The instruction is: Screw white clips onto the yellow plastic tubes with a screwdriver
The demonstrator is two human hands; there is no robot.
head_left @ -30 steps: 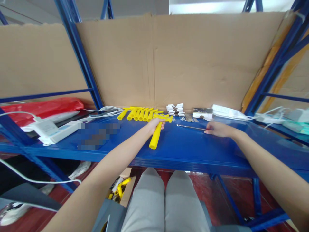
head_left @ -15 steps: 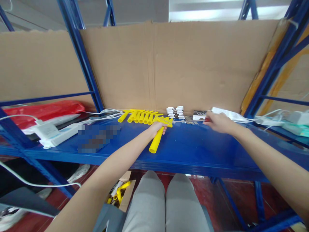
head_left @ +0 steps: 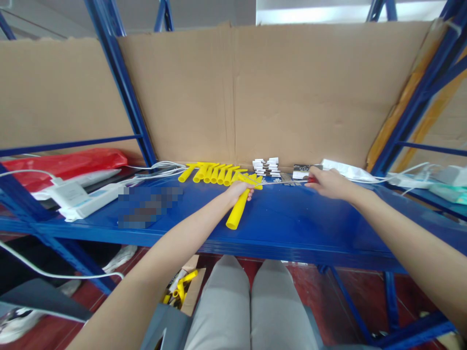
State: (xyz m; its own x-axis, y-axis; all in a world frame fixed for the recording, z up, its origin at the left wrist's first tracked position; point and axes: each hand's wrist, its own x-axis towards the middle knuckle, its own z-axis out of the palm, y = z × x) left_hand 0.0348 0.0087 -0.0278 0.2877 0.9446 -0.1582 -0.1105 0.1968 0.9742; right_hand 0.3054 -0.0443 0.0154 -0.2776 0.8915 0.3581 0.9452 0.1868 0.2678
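My left hand point(head_left: 241, 190) is closed around a yellow T-shaped plastic handle point(head_left: 237, 211), its hollow round end tilted down toward me. In my right hand point(head_left: 324, 182) is a screwdriver point(head_left: 282, 183) with a red grip, most of which the fingers hide. Its long thin shaft runs left to the head of the yellow handle; exactly where the tip sits is too small to tell. Behind my left hand, a row of similar yellow handles point(head_left: 215, 174) lies on the blue shelf. Small metal pieces point(head_left: 291, 177) lie just beyond the shaft.
Small white-and-black boxes point(head_left: 266, 167) are stacked against the cardboard backing point(head_left: 292, 97). A white packet point(head_left: 346, 170) lies behind my right hand. On the left are a power strip point(head_left: 93, 201) and a red bag point(head_left: 80, 164). Below, a carton point(head_left: 193, 291) holds more yellow parts.
The view has tilted slightly downward. Both hands keep nearly the same places, with the screwdriver still held against the head of the yellow handle.
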